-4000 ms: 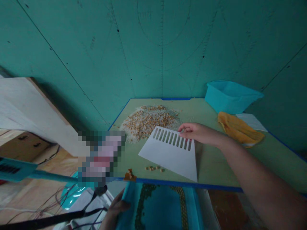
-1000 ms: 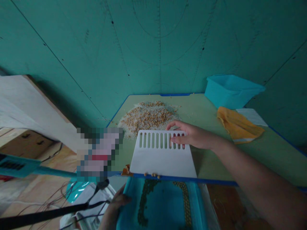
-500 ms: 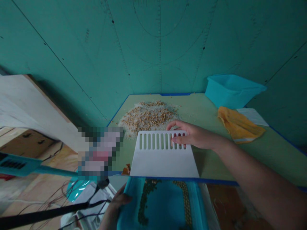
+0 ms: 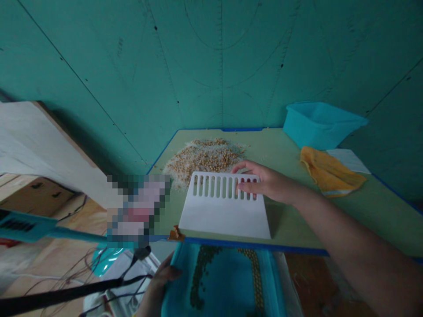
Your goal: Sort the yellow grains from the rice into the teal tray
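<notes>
1. Pale green tabletop (image 4: 271, 147), blue along its edge, lies ahead of us, six o'clock being our side.
2. Nearest, at six o'clock below that edge, we have a blue tray (image 4: 228, 281). Dark green beans (image 4: 196, 281) line its nine o'clock side and lighter beans (image 4: 256, 273) its three o'clock side, so some have already been collected, we judge.
3. Our left hand (image 4: 165, 276) grips the tray's rim at ten o'clock, thumb over the top; its other fingers are largely hidden.
4. Just past the table edge we see a white slotted scraper (image 4: 224, 215), leaning, its lower side near that edge. Our right hand (image 4: 264, 180) pinches its two o'clock corner, thumb in front, fingers curled behind.
5. Twelve o'clock of the scraper sits a broad heap (image 4: 205, 158) of yellow beans and white grains. It looks unsorted to us, so by our reckoning most of the work remains.
6. Farther out, toward two o'clock, lie an orange cloth (image 4: 330, 171) and, beyond it, a blue tub (image 4: 313, 132) whose contents we cannot see.
</notes>
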A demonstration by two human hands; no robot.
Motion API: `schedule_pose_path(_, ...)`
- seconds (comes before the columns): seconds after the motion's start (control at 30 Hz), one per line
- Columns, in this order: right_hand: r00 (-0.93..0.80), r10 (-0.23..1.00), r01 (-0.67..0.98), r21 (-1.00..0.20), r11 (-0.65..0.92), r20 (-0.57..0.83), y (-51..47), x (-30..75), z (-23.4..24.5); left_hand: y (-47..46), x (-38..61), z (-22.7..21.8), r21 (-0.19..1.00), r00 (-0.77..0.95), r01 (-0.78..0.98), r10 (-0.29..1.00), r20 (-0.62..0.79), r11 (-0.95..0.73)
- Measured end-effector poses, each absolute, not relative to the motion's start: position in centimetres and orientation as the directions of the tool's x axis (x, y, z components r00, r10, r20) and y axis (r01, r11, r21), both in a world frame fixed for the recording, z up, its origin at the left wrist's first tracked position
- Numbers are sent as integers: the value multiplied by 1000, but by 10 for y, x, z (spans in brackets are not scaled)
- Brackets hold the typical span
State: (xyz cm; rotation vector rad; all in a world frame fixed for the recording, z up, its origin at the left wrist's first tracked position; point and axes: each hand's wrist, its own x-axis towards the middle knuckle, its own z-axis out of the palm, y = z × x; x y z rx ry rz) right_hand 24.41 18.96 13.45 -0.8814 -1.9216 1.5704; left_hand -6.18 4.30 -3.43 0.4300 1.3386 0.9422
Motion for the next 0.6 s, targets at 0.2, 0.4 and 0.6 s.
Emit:
schedule_pose_path(0.2, -528, 849, 134, -983, 124, 35, 192, 244, 134, 45, -65, -41, 749, -24, -332, 788, -615, 574)
schedule_pose_path(0.4, -436, 893, 32, -990, 139, 112, 196, 243, 130, 42, -65, -40, 751, -52, -333, 785, -618, 569)
schedule_pose_path(0.6, -223, 959, -59, -984, 167, 176, 201, 246, 133, 43, -61, -35, 752, -81, -337, 778, -623, 567)
